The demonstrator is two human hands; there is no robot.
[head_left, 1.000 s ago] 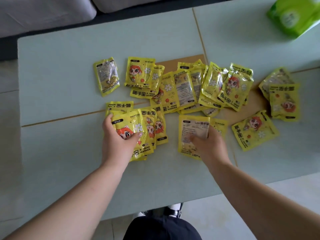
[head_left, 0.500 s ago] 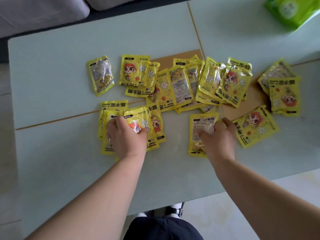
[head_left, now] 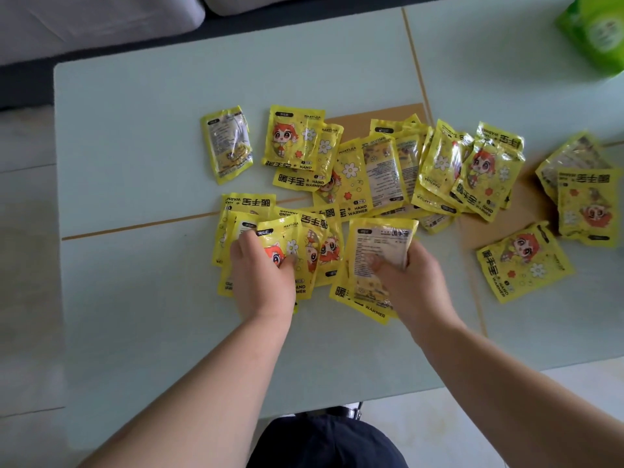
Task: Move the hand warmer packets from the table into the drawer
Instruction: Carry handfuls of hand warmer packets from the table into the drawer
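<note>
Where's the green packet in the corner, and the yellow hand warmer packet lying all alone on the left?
Green plastic packet (head_left: 597, 32), head view, its printed front.
Lone yellow hand warmer packet (head_left: 228, 143), head view, its clear middle.

Packets (head_left: 381, 170) scattered on table (head_left: 141, 136)

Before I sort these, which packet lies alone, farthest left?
The back-side-up packet at the far upper left, touching no other, its printed label showing.

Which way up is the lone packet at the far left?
Back side up: the far-left packet shows a pale panel of small print, not the cartoon front.
</note>
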